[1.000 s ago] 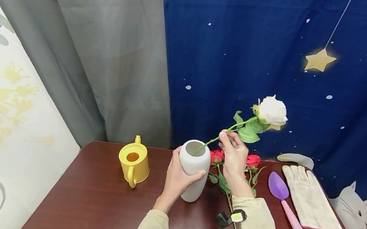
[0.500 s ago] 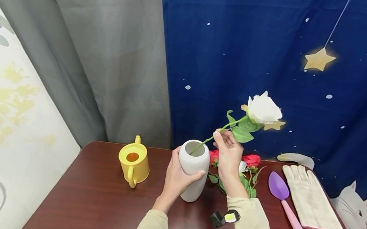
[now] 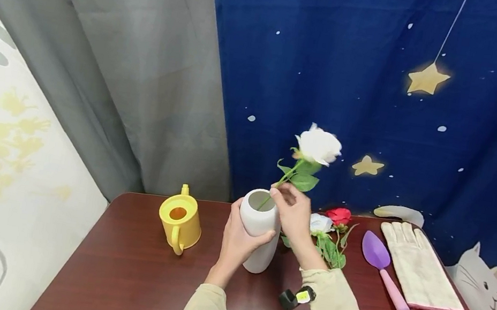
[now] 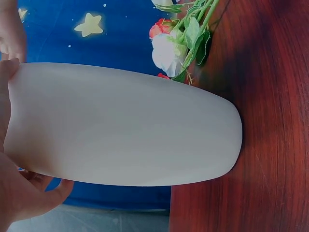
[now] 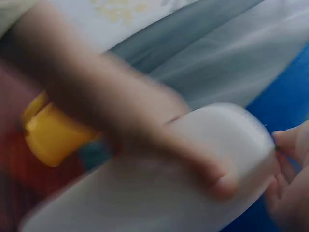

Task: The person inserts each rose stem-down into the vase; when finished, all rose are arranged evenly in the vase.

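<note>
A white vase point(image 3: 261, 227) stands upright on the table, and my left hand point(image 3: 237, 240) grips its side, thumb across the front. Between thumb and fingers, my right hand point(image 3: 293, 211) pinches the green stem of a white rose point(image 3: 318, 145) just above the vase's mouth. The stem's lower end reaches inside the opening; its tip is hidden. In the left wrist view, the vase point(image 4: 125, 125) fills the middle, with left-hand fingers point(image 4: 53, 195) curled round it. The right wrist view is blurred, showing the left hand on the vase point(image 5: 227, 130) and the right fingers at its rim.
Behind the right arm lie a red rose point(image 3: 338, 216) and another white rose point(image 3: 319, 224) with leaves. A yellow watering can point(image 3: 181, 220) stands left of the vase. On the right are a purple trowel point(image 3: 377, 251) with a pink handle and a cream glove point(image 3: 423, 269).
My right hand has moved left and slightly down with the white rose, which now stands more upright and closer over the vase. The left hand keeps its grip on the vase.
</note>
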Demonstrator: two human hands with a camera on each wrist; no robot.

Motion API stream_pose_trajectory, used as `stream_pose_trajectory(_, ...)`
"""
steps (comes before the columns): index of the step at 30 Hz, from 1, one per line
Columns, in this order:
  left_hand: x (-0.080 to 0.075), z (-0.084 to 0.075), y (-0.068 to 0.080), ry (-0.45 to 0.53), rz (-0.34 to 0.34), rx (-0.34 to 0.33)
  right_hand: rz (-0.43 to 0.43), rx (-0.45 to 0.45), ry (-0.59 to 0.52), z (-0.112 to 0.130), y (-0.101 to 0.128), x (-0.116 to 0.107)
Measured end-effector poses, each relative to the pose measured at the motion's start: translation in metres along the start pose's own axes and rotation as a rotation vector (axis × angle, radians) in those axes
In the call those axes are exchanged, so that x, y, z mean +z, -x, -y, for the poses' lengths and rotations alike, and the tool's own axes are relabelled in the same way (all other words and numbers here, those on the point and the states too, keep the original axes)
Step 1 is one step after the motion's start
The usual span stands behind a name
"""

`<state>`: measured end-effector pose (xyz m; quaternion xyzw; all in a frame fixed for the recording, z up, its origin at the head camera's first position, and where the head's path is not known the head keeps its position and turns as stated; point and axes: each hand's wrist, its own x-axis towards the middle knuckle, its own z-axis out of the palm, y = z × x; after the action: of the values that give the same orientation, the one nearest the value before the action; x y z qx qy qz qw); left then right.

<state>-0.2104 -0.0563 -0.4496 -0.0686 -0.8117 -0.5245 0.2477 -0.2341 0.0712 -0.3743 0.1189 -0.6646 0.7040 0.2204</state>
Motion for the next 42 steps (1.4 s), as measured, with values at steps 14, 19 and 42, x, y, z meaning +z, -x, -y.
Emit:
stream_pose_trajectory(14, 0.0, -0.001, -0.001, -0.011, 0.004, 0.007, 0.097, 0.084, 0.068, -0.02, 0.017, -0.004)
stream_pose_trajectory(19, -0.002, 0.0, 0.0, -0.011, 0.013, -0.013, 0.173, 0.121, -0.011, -0.021, 0.024, -0.014)
stream_pose_trajectory(42, -0.001, 0.0, 0.0, 0.009, 0.035, -0.047, 0.201, 0.339, 0.799, -0.107, 0.034, -0.107)
